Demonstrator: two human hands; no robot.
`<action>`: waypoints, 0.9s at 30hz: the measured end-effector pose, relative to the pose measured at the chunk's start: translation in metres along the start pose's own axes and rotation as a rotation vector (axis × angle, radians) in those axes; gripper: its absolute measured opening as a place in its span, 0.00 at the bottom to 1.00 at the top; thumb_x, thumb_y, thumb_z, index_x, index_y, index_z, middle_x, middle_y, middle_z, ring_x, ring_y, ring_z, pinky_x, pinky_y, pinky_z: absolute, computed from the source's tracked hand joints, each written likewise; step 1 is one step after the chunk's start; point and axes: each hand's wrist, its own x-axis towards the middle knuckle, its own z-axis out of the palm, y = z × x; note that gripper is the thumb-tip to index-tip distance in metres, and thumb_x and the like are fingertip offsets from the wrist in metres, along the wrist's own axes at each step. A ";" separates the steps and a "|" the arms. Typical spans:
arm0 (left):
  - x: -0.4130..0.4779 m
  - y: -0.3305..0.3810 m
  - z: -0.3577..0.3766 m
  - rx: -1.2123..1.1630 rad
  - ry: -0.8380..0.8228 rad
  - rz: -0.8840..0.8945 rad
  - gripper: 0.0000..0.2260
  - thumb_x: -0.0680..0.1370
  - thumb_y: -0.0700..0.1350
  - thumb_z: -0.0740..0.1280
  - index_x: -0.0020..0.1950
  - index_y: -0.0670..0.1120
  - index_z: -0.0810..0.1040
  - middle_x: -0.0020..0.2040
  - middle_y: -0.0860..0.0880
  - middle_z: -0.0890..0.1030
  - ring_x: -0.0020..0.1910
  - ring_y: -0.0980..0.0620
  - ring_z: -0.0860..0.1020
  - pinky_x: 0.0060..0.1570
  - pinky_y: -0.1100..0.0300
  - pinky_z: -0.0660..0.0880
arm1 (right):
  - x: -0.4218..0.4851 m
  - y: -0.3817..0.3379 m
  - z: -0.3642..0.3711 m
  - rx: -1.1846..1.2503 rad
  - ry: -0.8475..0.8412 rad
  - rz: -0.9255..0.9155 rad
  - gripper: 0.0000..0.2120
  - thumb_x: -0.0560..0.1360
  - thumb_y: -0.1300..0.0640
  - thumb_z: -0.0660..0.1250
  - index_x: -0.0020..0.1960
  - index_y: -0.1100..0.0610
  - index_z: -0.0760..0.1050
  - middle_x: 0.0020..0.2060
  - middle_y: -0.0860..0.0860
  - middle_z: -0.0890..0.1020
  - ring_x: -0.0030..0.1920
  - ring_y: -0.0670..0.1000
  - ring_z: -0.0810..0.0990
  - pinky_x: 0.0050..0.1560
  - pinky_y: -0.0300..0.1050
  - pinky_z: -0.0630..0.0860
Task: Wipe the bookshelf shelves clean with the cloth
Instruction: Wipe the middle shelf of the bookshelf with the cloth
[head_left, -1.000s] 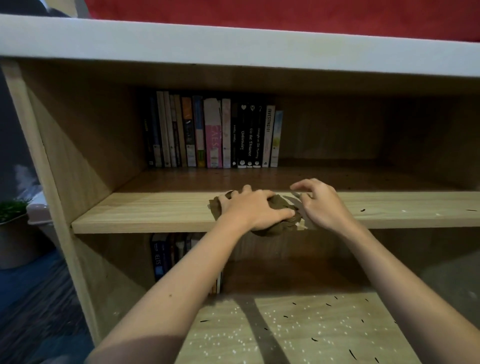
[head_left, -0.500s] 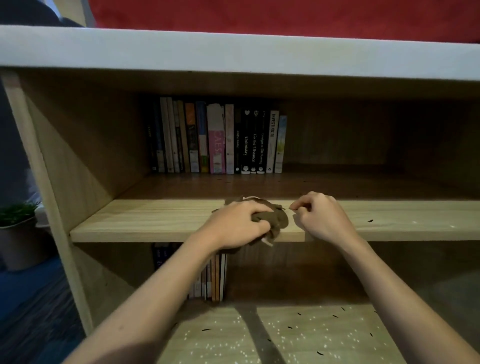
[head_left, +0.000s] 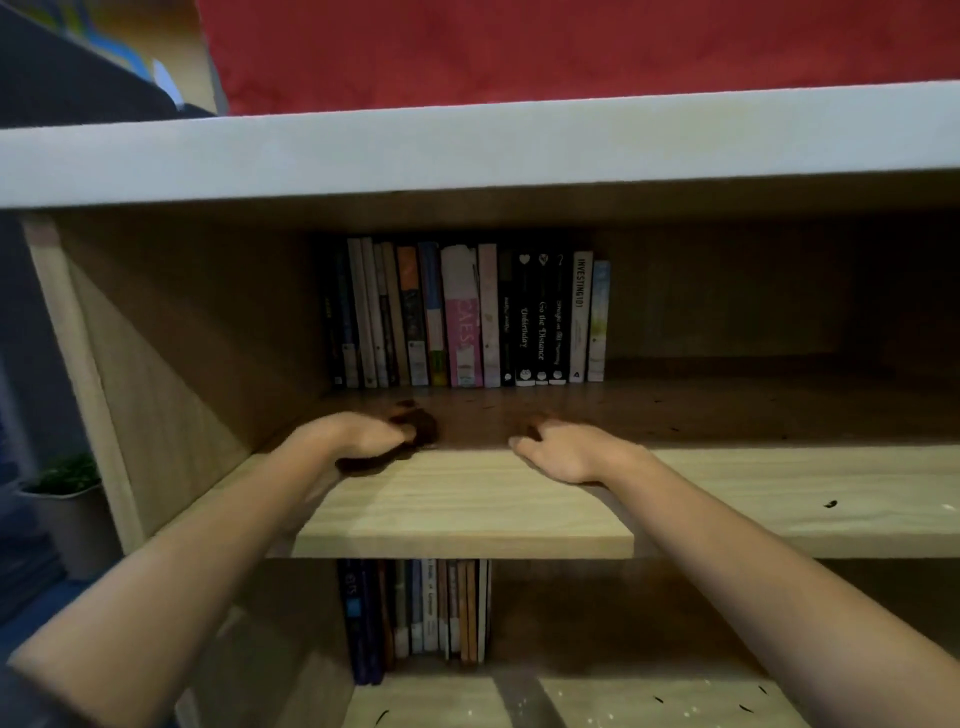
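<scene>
Cloth (head_left: 421, 423) slid deeper leftward, left hand (head_left: 358, 439) gripping it; right hand (head_left: 566, 453) rests released.

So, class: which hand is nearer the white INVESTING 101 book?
Right. The right hand rests on the shelf just in front of the book; the left hand, gripping the cloth, is farther off to the left.

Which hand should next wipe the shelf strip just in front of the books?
Left. The left hand grips the cloth on the middle shelf, close to the books; the right hand rests on the board with no cloth visible in it.
</scene>
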 end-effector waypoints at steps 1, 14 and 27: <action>0.018 0.003 -0.003 0.002 -0.023 0.003 0.15 0.80 0.54 0.55 0.61 0.48 0.73 0.55 0.47 0.76 0.49 0.50 0.73 0.51 0.58 0.67 | 0.002 0.000 0.000 -0.001 -0.006 -0.002 0.30 0.78 0.40 0.49 0.74 0.55 0.54 0.74 0.55 0.59 0.71 0.57 0.62 0.67 0.48 0.62; 0.095 -0.008 -0.023 0.036 -0.166 0.310 0.16 0.78 0.40 0.60 0.61 0.56 0.73 0.61 0.47 0.77 0.59 0.47 0.76 0.63 0.53 0.71 | 0.007 0.002 -0.006 -0.071 -0.109 -0.043 0.29 0.80 0.41 0.45 0.76 0.54 0.48 0.76 0.52 0.47 0.75 0.55 0.48 0.72 0.49 0.50; 0.090 0.019 -0.014 0.070 -0.137 0.326 0.14 0.78 0.41 0.61 0.59 0.55 0.76 0.56 0.48 0.79 0.54 0.49 0.78 0.57 0.57 0.73 | 0.011 0.005 -0.004 -0.088 -0.100 -0.058 0.29 0.79 0.41 0.45 0.75 0.55 0.53 0.75 0.53 0.53 0.73 0.57 0.55 0.71 0.52 0.57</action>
